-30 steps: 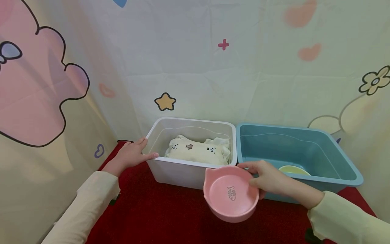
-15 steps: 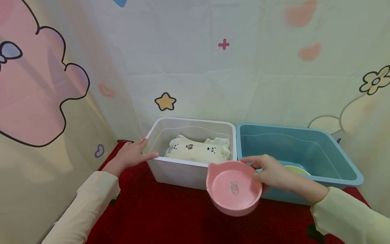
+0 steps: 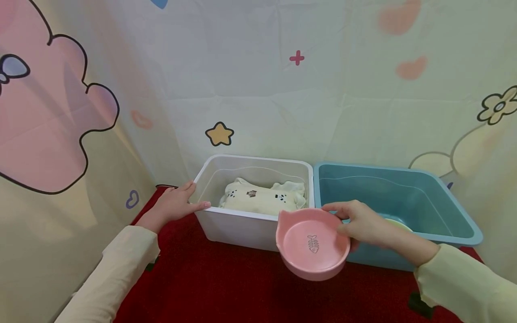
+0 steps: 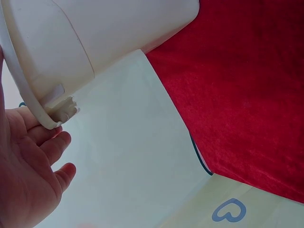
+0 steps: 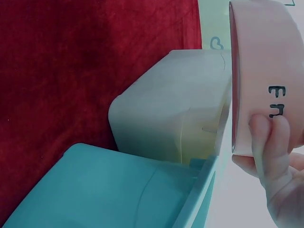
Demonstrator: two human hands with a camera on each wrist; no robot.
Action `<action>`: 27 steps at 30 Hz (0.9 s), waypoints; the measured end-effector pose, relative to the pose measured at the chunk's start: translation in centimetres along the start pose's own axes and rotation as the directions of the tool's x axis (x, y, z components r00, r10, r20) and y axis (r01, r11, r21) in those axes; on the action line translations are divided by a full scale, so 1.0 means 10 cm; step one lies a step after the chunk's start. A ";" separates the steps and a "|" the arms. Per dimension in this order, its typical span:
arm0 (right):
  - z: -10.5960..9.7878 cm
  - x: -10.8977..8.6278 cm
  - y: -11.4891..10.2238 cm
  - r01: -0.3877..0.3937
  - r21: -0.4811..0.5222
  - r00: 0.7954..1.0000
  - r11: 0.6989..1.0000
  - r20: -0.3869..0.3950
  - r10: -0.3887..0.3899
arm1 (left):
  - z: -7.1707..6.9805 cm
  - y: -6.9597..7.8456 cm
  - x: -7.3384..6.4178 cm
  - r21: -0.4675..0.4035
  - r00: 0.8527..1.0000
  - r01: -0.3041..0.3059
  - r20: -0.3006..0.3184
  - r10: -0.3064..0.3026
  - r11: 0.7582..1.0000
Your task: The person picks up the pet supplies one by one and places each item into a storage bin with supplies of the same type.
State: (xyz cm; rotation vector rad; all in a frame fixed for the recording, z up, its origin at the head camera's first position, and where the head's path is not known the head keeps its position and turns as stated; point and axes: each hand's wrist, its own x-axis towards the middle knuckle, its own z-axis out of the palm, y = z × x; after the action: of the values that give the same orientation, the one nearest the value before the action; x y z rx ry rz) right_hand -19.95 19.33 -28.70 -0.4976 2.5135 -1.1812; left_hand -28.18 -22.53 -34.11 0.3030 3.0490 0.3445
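Observation:
My right hand (image 3: 365, 224) pinches the right side of a pink cat-ear pet bowl (image 3: 313, 244) with a fishbone drawn inside. It hangs tilted in front of the two bins, its inside facing me. Dark letters show on the bowl's outer wall (image 5: 266, 52) in the right wrist view, where my fingers (image 5: 280, 137) press against it. My left hand (image 3: 173, 204) rests on the left front corner of a white bin (image 3: 238, 224). In the left wrist view its fingers (image 4: 56, 147) lie loosely by the rim. Inside that bin lies a cream frilled pillow (image 3: 258, 200) with small animal faces.
Right of the white bin stands a blue-green bin (image 3: 371, 179), holding a pale green round thing (image 3: 397, 223) partly hidden by my right forearm. Both bins stand on a red cloth (image 3: 226, 287). A cartoon-printed curtain (image 3: 258, 89) hangs close behind them.
My right hand has raised the pink bowl slightly and shifted it a little to the right. My left hand has stayed on the white bin's corner.

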 end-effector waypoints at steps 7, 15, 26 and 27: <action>-0.04 0.00 -0.01 0.001 -0.001 1.000 1.000 0.003 -0.001 | 0.00 0.00 0.00 -0.011 1.000 0.004 -0.005 -0.004 1.000; -0.10 0.00 -0.01 0.023 -0.016 1.000 1.000 -0.004 -0.023 | 0.01 -0.01 0.01 -0.016 1.000 0.009 -0.005 -0.009 1.000; -0.15 0.03 0.02 0.009 0.008 1.000 1.000 -0.012 -0.009 | -0.02 0.02 -0.02 -0.021 1.000 0.007 -0.002 -0.007 1.000; -0.16 0.03 0.02 0.008 0.008 1.000 1.000 -0.012 -0.008 | -0.02 0.02 -0.02 -0.022 1.000 0.009 -0.001 -0.009 1.000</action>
State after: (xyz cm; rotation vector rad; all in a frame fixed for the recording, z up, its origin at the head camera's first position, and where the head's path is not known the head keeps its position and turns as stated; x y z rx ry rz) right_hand -20.94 20.36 -27.97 -0.5002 2.5183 -1.2006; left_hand -27.92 -22.43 -33.90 0.2873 3.0444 0.3782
